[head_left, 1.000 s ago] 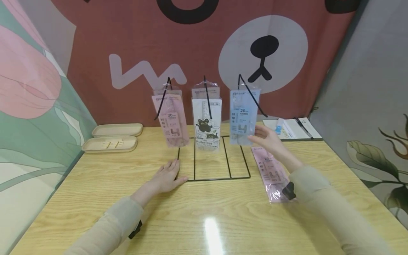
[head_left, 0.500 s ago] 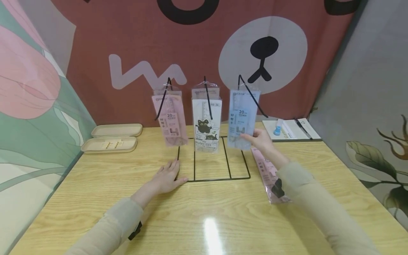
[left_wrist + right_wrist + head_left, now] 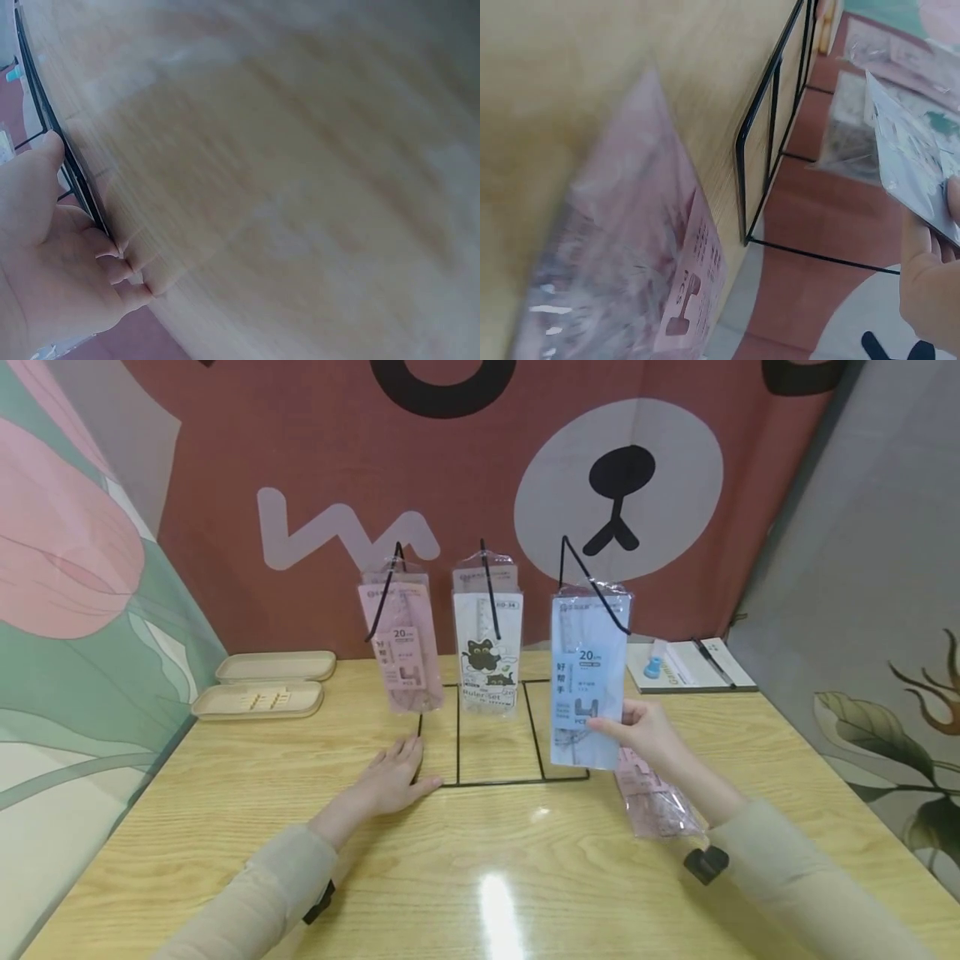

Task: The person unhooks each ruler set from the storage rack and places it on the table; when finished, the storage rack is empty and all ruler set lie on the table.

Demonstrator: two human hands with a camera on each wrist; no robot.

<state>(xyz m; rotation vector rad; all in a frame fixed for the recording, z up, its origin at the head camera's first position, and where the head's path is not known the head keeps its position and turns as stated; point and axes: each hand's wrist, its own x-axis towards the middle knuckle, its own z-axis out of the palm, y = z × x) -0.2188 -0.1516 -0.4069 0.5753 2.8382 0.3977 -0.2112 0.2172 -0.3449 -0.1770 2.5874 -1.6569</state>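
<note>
On the rack's (image 3: 501,781) right hook, the right hand (image 3: 643,732) pinches the blue pack (image 3: 588,681) at its lower edge; best slid straight along the hook. Left hand (image 3: 393,777) lies flat, steadying the rack's base on the counter (image 3: 225,793).

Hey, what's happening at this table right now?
A person is working at a black wire display rack on a wooden table. The right hand pinches the lower edge of a blue ruler pack, held out in front of the rack's right hook. The left hand rests flat on the rack's base. A pink pack and a cat-print ruler set hang on the other hooks, and another pink pack lies on the table.
</note>
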